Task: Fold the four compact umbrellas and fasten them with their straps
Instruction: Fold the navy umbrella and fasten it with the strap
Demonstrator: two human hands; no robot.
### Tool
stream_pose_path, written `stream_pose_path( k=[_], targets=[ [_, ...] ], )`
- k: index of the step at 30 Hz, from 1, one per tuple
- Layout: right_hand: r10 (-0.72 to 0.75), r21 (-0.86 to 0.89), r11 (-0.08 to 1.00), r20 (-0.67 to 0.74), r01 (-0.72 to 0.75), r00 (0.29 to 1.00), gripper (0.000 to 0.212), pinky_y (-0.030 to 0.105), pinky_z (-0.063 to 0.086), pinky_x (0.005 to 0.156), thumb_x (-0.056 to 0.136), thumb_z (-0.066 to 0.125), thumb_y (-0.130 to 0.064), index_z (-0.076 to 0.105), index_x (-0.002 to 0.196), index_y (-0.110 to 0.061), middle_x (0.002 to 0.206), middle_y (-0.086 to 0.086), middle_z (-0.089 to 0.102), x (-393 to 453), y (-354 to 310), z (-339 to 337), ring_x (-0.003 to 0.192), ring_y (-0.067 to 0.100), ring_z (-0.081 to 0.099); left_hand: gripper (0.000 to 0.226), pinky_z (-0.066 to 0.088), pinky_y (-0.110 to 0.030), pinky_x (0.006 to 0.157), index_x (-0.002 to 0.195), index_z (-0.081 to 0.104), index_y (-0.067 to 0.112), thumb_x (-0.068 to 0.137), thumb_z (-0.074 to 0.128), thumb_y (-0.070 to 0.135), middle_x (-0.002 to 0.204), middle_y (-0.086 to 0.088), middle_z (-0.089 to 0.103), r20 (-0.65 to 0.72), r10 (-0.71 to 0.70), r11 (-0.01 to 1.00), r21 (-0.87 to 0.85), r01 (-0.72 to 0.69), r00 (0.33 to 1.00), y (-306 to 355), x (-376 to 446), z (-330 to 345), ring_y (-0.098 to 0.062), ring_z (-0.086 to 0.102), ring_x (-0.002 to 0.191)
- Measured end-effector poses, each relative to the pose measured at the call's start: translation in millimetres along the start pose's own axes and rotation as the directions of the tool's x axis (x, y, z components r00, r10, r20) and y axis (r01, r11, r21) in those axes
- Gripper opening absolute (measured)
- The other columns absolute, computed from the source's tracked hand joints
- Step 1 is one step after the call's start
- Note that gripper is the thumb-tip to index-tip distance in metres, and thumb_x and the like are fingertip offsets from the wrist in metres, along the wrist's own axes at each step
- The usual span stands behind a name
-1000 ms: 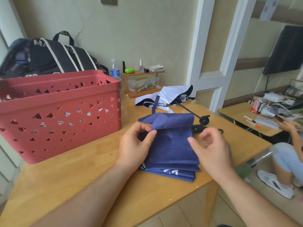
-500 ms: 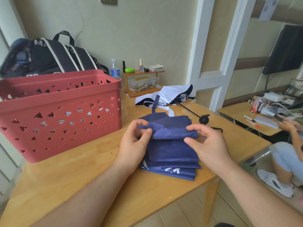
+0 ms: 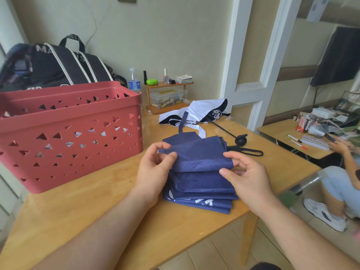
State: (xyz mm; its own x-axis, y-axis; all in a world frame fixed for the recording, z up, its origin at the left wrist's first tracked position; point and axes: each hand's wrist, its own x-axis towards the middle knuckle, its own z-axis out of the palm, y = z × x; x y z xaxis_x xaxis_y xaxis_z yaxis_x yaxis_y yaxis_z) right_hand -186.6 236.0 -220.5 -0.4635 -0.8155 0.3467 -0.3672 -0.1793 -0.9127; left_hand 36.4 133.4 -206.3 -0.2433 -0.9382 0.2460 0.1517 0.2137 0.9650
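Wooden table point(image 3: 81, 215) carries the whole job. Red basket point(image 3: 68, 133) at its left side, perforated; something pale shows through the holes, cannot tell what, so no count of finished umbrellas from here. White umbrella point(image 3: 196, 112) lies at the far side of the table, canopy loose and spread, shaft and round black handle point(image 3: 241, 139) out to the right: judged not yet folded, not strapped. Navy umbrella point(image 3: 198, 172) sits at the near table edge between both hands, canopy panels pleated into a flat stack, top panel being laid over. Its strap point(image 3: 183, 121) stands up free at the far end, unfastened; black wrist loop point(image 3: 251, 152) trails off to the right. Left hand point(image 3: 153, 172) pinches the top fold at its left edge, thumb against fingers. Right hand point(image 3: 247, 178) pinches the right edge of the same fold, other fingers loosely curled. Judgement: one umbrella mid-fold, rolling and strapping left; one clearly untouched; the other two unaccounted for.
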Motion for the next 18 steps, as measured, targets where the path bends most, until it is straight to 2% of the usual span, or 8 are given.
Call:
stream_pose_path(
  k=[2, 4, 6, 8, 10, 13, 16, 18],
  targets=[
    [0.002, -0.045, 0.999, -0.007, -0.002, 1.000, 0.047, 0.032, 0.059, 0.084, 0.083, 0.084, -0.005, 0.074, 0.109, -0.043, 0.093, -0.016, 0.072, 1, 0, 0, 0.081, 0.021, 0.068, 0.020, 0.044, -0.037, 0.075, 0.105, 0.069, 0.034, 0.095, 0.076, 0.018, 0.079, -0.006, 0.056, 0.046, 0.012, 1.000, 0.000, -0.012, 0.999, 2, 1, -5, -0.021, 0.050, 0.076],
    [0.001, -0.078, 0.997, -0.011, -0.002, 1.000, 0.046, 0.027, 0.057, 0.084, 0.083, 0.085, -0.006, 0.075, 0.104, -0.046, 0.090, -0.025, 0.069, 0, -3, 0, 0.083, 0.013, 0.068, 0.027, 0.049, -0.038, 0.084, 0.108, 0.072, 0.034, 0.091, 0.080, 0.015, 0.081, -0.005, 0.058, 0.148, 0.042, 0.997, 0.060, -0.051, 0.988, 4, 3, -13, -0.023, 0.055, 0.079],
    [-0.001, -0.095, 0.995, -0.025, -0.001, 1.000, 0.044, 0.024, 0.056, 0.083, 0.082, 0.085, -0.007, 0.075, 0.100, -0.047, 0.089, -0.021, 0.070, 0, -4, 0, 0.086, 0.010, 0.069, 0.039, 0.057, -0.042, 0.091, 0.114, 0.072, 0.039, 0.088, 0.083, 0.011, 0.091, -0.014, 0.066, 0.283, 0.051, 0.973, 0.204, -0.112, 0.958, 7, 5, -17, -0.035, 0.060, 0.086],
    [-0.019, -0.105, 0.994, -0.046, 0.014, 0.999, 0.042, 0.023, 0.056, 0.082, 0.082, 0.086, -0.007, 0.075, 0.096, -0.044, 0.091, -0.017, 0.071, 0, -5, 0, 0.085, 0.008, 0.070, 0.048, 0.059, -0.045, 0.092, 0.114, 0.070, 0.045, 0.085, 0.085, 0.010, 0.099, -0.009, 0.073, 0.300, 0.037, 0.933, 0.331, -0.141, 0.953, 8, 7, -17, -0.032, 0.067, 0.091],
    [-0.031, -0.129, 0.991, -0.051, 0.025, 0.998, 0.039, 0.022, 0.057, 0.080, 0.081, 0.086, -0.006, 0.075, 0.093, -0.042, 0.088, -0.017, 0.073, 0, -4, 0, 0.082, 0.006, 0.070, 0.048, 0.056, -0.030, 0.085, 0.108, 0.069, 0.053, 0.084, 0.086, 0.015, 0.090, 0.007, 0.073, 0.242, 0.092, 0.853, 0.482, -0.202, 0.966, 5, 7, -19, -0.011, 0.065, 0.080],
    [-0.047, -0.247, 0.968, -0.011, 0.043, 0.999, 0.035, 0.017, 0.055, 0.073, 0.080, 0.088, -0.010, 0.074, 0.085, -0.041, 0.086, -0.020, 0.073, -4, -4, -4, 0.080, 0.002, 0.069, 0.042, 0.042, -0.008, 0.073, 0.102, 0.066, 0.056, 0.082, 0.088, 0.025, 0.079, 0.014, 0.064, 0.226, 0.208, 0.711, 0.634, -0.306, 0.952, 0, -1, -23, -0.003, 0.059, 0.082],
    [-0.200, -0.406, 0.890, 0.060, 0.207, 0.978, 0.033, 0.025, 0.058, 0.072, 0.077, 0.088, -0.006, 0.072, 0.077, -0.035, 0.088, -0.018, 0.067, -8, 1, -7, 0.077, 0.006, 0.067, 0.033, 0.038, -0.002, 0.073, 0.103, 0.075, 0.041, 0.079, 0.091, 0.025, 0.077, 0.016, 0.065, 0.267, 0.270, 0.628, 0.680, -0.379, 0.925, -6, -6, -26, 0.004, 0.059, 0.084],
    [-0.282, -0.479, 0.823, 0.120, 0.304, 0.952, 0.029, 0.030, 0.056, 0.070, 0.076, 0.087, -0.004, 0.072, 0.075, -0.028, 0.089, -0.020, 0.058, -10, 4, -10, 0.078, 0.006, 0.062, 0.032, 0.042, -0.006, 0.074, 0.101, 0.077, 0.040, 0.078, 0.092, 0.023, 0.080, 0.017, 0.067, 0.318, 0.300, 0.573, 0.694, -0.436, 0.899, -12, -8, -27, 0.003, 0.062, 0.081]
  ],
)
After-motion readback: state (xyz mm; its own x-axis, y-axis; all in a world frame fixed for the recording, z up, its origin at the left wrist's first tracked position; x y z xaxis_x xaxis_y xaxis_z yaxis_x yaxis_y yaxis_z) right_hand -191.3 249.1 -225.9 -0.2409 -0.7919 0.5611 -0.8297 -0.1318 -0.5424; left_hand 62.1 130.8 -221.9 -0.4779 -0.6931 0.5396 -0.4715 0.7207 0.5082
